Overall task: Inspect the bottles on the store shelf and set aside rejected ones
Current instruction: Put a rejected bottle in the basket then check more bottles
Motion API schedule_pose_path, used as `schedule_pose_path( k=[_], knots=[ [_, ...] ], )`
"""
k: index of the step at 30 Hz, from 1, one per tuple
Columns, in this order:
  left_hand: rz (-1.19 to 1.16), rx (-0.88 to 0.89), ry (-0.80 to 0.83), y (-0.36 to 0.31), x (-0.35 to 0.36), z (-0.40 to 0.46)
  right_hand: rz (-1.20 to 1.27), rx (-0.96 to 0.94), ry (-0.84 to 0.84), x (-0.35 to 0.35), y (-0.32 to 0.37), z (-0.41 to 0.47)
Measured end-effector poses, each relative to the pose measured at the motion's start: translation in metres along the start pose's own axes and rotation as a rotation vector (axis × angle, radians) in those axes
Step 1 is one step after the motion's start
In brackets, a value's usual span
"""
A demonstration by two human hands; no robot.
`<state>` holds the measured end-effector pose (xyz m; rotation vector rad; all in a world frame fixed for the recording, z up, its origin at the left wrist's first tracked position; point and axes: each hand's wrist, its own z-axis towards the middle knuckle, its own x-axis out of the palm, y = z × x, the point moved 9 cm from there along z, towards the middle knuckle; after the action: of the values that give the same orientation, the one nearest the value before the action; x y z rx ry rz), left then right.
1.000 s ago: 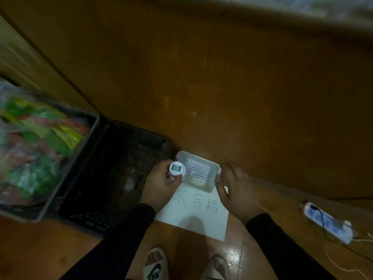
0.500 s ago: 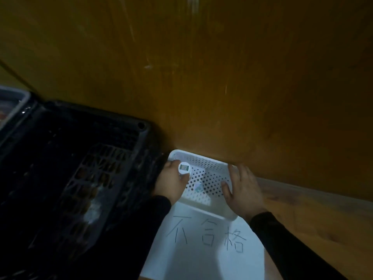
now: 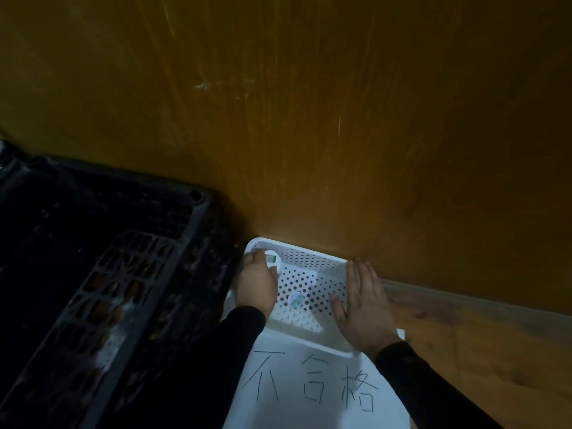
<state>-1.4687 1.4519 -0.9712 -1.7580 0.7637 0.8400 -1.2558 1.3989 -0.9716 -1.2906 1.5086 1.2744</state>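
Scuffed brown wood backs a white perforated plastic basket [image 3: 312,267], one small bottle [image 3: 296,299] already inside. Left hand [image 3: 256,284] grips a white-capped bottle [image 3: 271,259] at the rim; right hand [image 3: 363,308] lies flat on the wall. Released carelessly, it may topple outside.

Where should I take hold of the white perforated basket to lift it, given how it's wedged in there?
Grip the white basket by its two short end rims, coming from above. Its far side sits against the wooden panel and the black crate crowds its left end, so side approaches look blocked. The left hand, holding a small bottle, and the right hand already sit at those ends.
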Motion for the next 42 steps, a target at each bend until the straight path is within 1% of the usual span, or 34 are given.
schedule_pose_path(
  k=[3,6,9,12,15,17,18,21,25,27,29,32,35,39,42],
  knots=[
    [0.003,0.005,0.02,-0.001,-0.004,-0.003,-0.024,-0.008,0.026,-0.002,-0.001,0.0],
    [0.02,0.054,0.027,-0.011,-0.028,-0.015,-0.05,-0.031,0.067,-0.017,0.005,-0.011],
    [0.013,0.116,0.07,-0.032,-0.07,-0.04,-0.042,-0.061,0.098,-0.061,0.022,-0.036],
    [-0.03,0.197,0.077,-0.065,-0.135,-0.081,0.014,-0.081,0.087,-0.134,0.043,-0.068],
    [-0.075,0.234,0.073,-0.111,-0.221,-0.127,0.077,-0.104,0.032,-0.229,0.065,-0.103],
    [-0.079,0.245,0.061,-0.149,-0.286,-0.159,0.096,-0.122,0.012,-0.303,0.08,-0.127],
    [-0.088,0.261,0.051,-0.17,-0.321,-0.174,0.11,-0.13,-0.025,-0.345,0.089,-0.139],
    [-0.165,0.333,-0.008,-0.242,-0.431,-0.224,0.172,-0.129,-0.158,-0.481,0.109,-0.177],
    [-0.262,0.467,-0.141,-0.343,-0.571,-0.29,0.264,-0.143,-0.401,-0.664,0.127,-0.239],
    [-0.299,0.548,-0.191,-0.39,-0.627,-0.323,0.301,-0.121,-0.507,-0.744,0.129,-0.275],
    [-0.337,0.617,-0.201,-0.431,-0.668,-0.352,0.317,-0.095,-0.606,-0.807,0.125,-0.316],
    [-0.33,0.741,-0.194,-0.489,-0.702,-0.386,0.309,-0.033,-0.735,-0.877,0.11,-0.37],
    [-0.292,0.888,-0.115,-0.557,-0.708,-0.429,0.277,0.086,-0.875,-0.931,0.074,-0.439],
    [-0.294,1.103,-0.009,-0.657,-0.69,-0.504,0.175,0.279,-1.032,-0.974,0.011,-0.546],
    [-0.308,1.283,0.089,-0.73,-0.658,-0.576,0.093,0.463,-1.137,-0.99,-0.04,-0.634]
  ],
)
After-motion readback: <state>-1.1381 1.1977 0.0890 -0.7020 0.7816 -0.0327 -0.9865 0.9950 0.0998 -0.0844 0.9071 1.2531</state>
